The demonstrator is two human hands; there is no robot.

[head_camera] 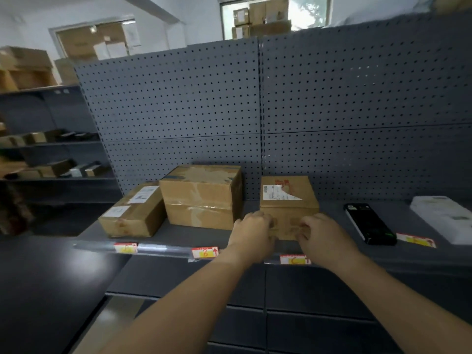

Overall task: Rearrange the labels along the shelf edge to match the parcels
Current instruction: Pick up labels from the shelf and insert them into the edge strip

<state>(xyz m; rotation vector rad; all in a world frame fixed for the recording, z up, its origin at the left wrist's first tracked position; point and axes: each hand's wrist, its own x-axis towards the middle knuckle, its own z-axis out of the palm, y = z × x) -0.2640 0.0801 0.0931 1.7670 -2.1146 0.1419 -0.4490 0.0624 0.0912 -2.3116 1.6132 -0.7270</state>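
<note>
Three cardboard parcels stand on the grey shelf (178, 236): a low one (132, 212) at the left, a big taped one (201, 196) in the middle and a smaller one (288, 194) at the right. Red-and-yellow labels sit in the shelf-edge strip: the left label (125, 247), the middle label (205, 252) and the right label (295, 259). A further label (415, 240) lies loose on the shelf. My left hand (251, 231) curls round the right parcel's front left corner. My right hand (321, 233) presses curled fingers on its front face.
A black handheld device (369, 223) and a white packet (444, 217) lie on the shelf to the right. Grey pegboard (332, 111) backs the shelf. More shelves with boxes (51, 169) stand at the left, and lower shelf fronts are below my arms.
</note>
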